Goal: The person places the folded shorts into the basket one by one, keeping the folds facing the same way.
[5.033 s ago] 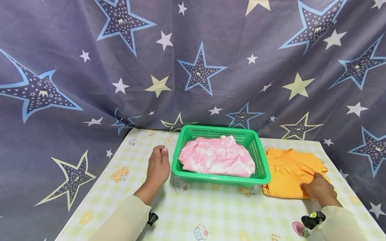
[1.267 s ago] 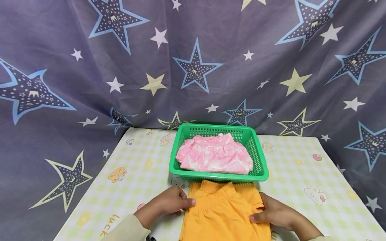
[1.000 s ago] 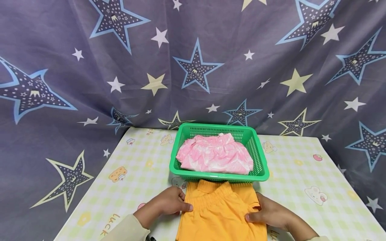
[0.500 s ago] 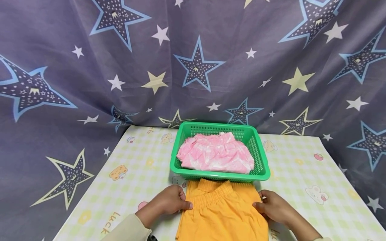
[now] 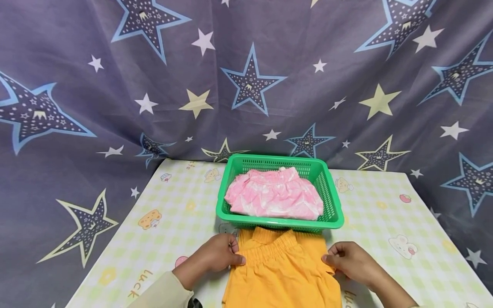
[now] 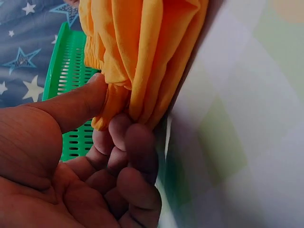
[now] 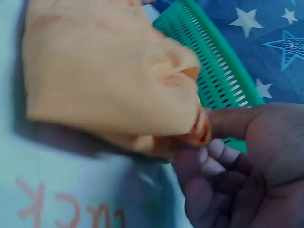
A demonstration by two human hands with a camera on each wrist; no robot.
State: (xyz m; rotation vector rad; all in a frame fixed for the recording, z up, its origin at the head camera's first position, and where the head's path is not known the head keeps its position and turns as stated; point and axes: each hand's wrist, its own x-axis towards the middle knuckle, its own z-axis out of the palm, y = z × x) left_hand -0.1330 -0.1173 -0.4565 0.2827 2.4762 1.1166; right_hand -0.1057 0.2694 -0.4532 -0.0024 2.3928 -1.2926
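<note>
Folded yellow-orange shorts [image 5: 285, 273] with a gathered elastic waistband lie in front of the basket, their lower part cut off by the head view's bottom edge. My left hand [image 5: 217, 255] pinches their left edge between thumb and fingers; the left wrist view shows the thumb [image 6: 78, 107] on top and fingertips underneath. On the opposite side my right hand [image 5: 352, 262] pinches the right edge, and the right wrist view has a fold of the shorts [image 7: 114, 76] between thumb and fingers. A pink and white garment with a gathered waistband [image 5: 274, 194] lies folded inside the green basket [image 5: 280, 222].
The basket's front wall stands right behind the shorts' waistband. A checked, cartoon-printed cloth [image 5: 185, 226] covers the table. Behind the table's far edge hangs a dark star-patterned curtain [image 5: 215, 64].
The shorts have moved from the basket's right side to its front, and both hands now hold them. Within the last second my right hand has shifted its hold along the right edge.
</note>
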